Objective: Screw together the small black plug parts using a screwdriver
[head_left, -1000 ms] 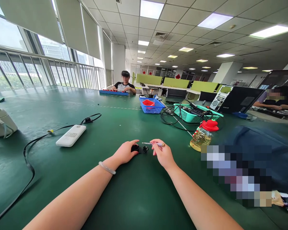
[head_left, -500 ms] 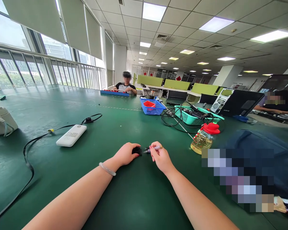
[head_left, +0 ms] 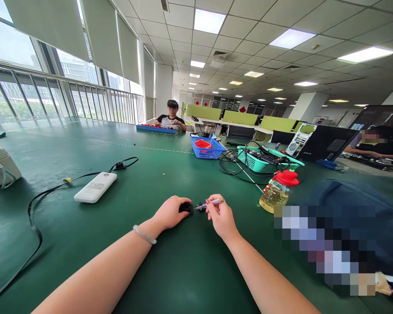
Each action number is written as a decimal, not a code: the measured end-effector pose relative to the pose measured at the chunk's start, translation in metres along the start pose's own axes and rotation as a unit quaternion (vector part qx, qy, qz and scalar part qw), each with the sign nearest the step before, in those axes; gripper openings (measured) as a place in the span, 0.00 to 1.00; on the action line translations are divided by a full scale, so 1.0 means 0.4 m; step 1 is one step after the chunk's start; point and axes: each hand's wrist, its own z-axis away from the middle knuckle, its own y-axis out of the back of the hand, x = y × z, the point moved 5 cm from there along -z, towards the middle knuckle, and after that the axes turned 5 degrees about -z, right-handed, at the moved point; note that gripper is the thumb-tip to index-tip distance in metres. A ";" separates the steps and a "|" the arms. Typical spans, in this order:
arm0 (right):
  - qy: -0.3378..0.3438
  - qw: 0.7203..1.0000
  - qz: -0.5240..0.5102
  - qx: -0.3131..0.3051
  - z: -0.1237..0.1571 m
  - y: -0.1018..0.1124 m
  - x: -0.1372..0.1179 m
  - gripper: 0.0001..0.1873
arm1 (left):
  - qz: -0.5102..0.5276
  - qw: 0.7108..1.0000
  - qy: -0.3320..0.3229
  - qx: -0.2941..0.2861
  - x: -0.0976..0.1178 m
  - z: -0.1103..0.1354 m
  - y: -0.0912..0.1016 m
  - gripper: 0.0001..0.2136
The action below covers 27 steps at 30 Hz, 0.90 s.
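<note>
Left hand (head_left: 170,212) pinches a small black piece (head_left: 187,207) on the green table (head_left: 190,270); right hand (head_left: 222,216) grips a slim tool (head_left: 216,201), tip just beside the piece! A slack hold could skid it into skin. Farther off, a wide swing could topple the red-lidded bottle (head_left: 277,197).

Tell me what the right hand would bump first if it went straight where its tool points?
Probably the black object held by the left hand: the right hand's slim tool points at it. I can't tell if the tip touches.
</note>
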 end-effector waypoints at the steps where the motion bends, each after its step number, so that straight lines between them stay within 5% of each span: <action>1: -0.002 1.000 -0.007 0.007 -0.001 0.003 0.001 0.16 | 0.000 1.000 0.000 -0.001 0.000 0.000 -0.001 0.19; 15: -0.042 0.996 0.043 -0.064 -0.002 -0.009 0.010 0.13 | 0.009 0.999 -0.031 -0.031 0.006 -0.001 -0.009 0.18; 27: 0.022 0.999 0.024 -0.020 -0.009 0.004 0.000 0.09 | 0.010 0.999 -0.042 -0.031 0.007 0.004 -0.006 0.20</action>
